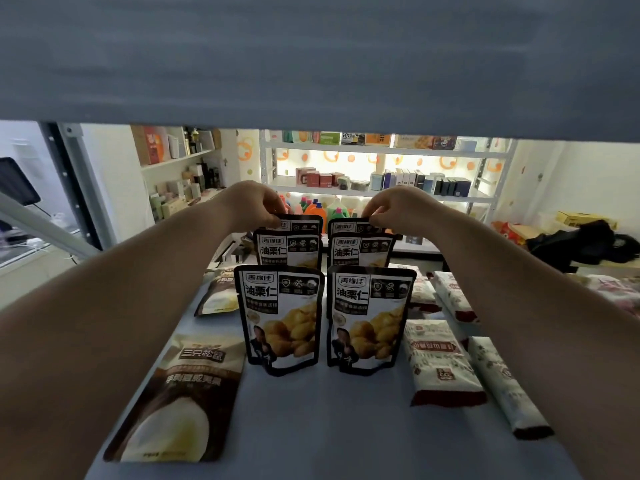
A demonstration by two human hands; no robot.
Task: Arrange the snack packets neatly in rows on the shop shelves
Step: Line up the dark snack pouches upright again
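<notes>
Head view, left hand (pixel 254 202) pinching rear-left packet (pixel 302 223), right hand (pixel 398 206) pinching rear-right packet (pixel 348 226)

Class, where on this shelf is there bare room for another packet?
Bare shelf lies before the front chestnut pouches, between the brown pouch and the red-ended packet. Crowded: the right side, with flat packets.

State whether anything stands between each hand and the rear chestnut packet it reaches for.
Nothing visible does. The left hand pinches the top edge of the rear left packet, the right hand that of the rear right packet. The front packets stand between the arms, clear of both hands.
</notes>
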